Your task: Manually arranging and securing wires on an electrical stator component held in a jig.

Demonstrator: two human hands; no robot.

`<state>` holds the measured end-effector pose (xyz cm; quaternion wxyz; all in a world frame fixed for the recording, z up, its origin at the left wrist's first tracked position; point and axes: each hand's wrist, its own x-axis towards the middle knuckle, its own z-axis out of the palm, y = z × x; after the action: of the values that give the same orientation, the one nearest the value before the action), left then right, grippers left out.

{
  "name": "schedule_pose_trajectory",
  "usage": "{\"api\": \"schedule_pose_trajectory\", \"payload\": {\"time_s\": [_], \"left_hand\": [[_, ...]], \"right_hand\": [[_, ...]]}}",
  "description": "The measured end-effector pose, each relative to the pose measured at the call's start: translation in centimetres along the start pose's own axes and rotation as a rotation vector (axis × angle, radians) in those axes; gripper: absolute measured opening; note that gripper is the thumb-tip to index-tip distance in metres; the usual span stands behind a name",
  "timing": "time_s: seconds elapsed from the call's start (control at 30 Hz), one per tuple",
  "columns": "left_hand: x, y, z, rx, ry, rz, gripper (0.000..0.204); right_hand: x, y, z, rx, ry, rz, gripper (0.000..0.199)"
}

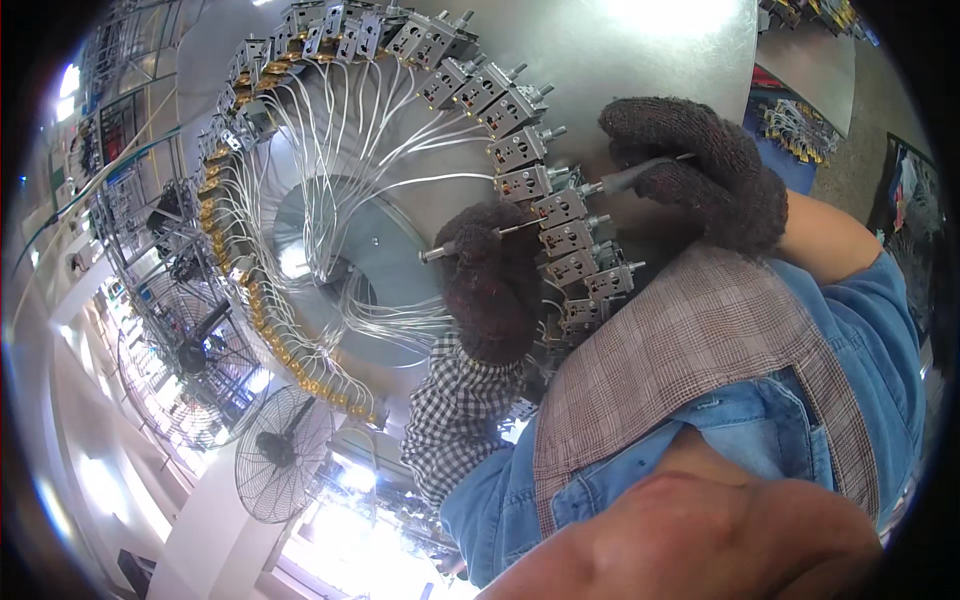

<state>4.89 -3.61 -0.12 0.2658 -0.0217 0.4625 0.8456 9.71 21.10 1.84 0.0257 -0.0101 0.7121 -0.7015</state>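
Observation:
My left hand (488, 285), in a dark knitted glove, is closed around a thin metal rod (436, 254); the rod points right toward a grey metal box-shaped unit (560, 207) with a short shaft. In a matching glove, my right hand (705, 165) pinches a grey tapered piece (632, 178) at the shaft side of that unit. Whether the piece touches the shaft is hard to tell. More such metal units (518, 148) stand side by side in a curved row, and thin silvery tubes (330, 170) run from them toward the middle. The left fingertips are partly hidden.
A round metal table (620, 50) carries the ring of units, with brass-coloured fittings (265, 315) along its left side. Another table (810, 70) with bundled parts (800, 130) beside it is at the far right. Fans (283, 450) and wire racks (130, 220) stand at left.

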Motion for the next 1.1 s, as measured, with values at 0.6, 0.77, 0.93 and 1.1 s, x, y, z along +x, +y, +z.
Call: {"api": "schedule_pose_trajectory", "payload": {"time_s": [0.6,0.77,0.93,1.1], "left_hand": [[-0.4,-1.1,0.7,-0.06,-0.003,0.122,0.022],[-0.2,-0.9,0.6,0.149,-0.061,0.155,0.024],[-0.2,-0.9,2.5,0.085,0.147,0.132,0.031],[-0.1,-0.9,0.0,-0.033,-0.118,0.119,0.024]], "right_hand": [[-0.6,1.1,0.5,0.059,0.016,0.113,0.032],[-0.1,2.9,0.5,-0.258,0.048,-0.339,0.03],[-0.3,0.5,0.1,0.16,0.002,0.225,0.031],[-0.2,-0.1,0.3,0.008,0.045,0.154,0.033]]}}
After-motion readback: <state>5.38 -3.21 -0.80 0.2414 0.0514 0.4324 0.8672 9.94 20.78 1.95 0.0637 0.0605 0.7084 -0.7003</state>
